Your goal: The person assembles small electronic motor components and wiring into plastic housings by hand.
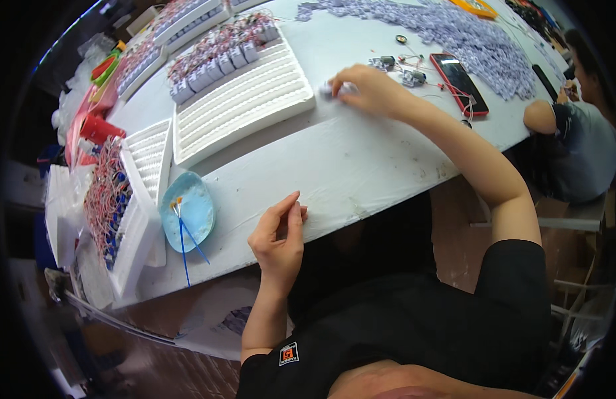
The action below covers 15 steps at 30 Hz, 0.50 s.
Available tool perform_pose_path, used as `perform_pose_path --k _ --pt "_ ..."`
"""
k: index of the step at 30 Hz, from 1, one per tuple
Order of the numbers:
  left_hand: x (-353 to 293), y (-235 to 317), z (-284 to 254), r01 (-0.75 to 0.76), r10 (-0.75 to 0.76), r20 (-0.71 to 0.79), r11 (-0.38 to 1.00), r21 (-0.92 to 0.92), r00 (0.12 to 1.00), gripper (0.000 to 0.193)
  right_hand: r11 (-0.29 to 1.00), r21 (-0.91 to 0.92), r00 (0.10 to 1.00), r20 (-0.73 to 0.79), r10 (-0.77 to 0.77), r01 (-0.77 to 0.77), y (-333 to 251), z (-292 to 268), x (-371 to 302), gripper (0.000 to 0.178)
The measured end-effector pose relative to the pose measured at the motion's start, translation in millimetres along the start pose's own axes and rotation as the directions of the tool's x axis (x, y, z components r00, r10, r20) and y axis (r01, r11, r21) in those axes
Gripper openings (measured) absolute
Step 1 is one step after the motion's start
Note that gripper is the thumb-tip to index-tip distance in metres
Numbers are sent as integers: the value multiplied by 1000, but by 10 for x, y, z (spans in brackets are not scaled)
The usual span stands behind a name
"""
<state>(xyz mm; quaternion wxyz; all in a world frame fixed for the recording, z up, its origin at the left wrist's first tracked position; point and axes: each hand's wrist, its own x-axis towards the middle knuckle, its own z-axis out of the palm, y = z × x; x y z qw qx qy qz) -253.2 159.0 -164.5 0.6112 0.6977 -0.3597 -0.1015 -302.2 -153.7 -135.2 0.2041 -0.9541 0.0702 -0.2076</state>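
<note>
My right hand (371,92) reaches over the table beyond the tray's right side, its fingers bent down and closed around a small pale grey plastic part (328,90). Motion blurs that part, and the fingers partly cover it. Near the table's front edge is my left hand (278,241), thumb and fingertips drawn together with nothing visible between them. The white foam tray (245,110) has ridged rows. Pale grey casings with red and white wires (221,64) fill its far side. Small motors with wires (414,78) lie to the right of my right hand.
A blue dish (200,229) with two thin blue-handled brushes (182,233) stands front left, beside a tilted foam tray of wired parts (108,206). A red-edged phone (459,85) lies right, near a large heap of pale grey pieces (481,53). Another person (577,146) sits at the right.
</note>
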Motion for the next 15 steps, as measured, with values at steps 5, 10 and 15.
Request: perform_pose_path --k 5,10,15 --pt "224 315 81 -201 131 245 937 288 961 29 976 210 997 44 -63 52 -508 25 -786 7" --pt "501 227 358 -519 337 483 794 315 808 37 977 171 984 -145 -105 129 -652 -73 -924 8" --pt "532 159 331 -508 246 590 796 330 769 36 960 -160 948 -260 185 -231 197 -700 -848 21"
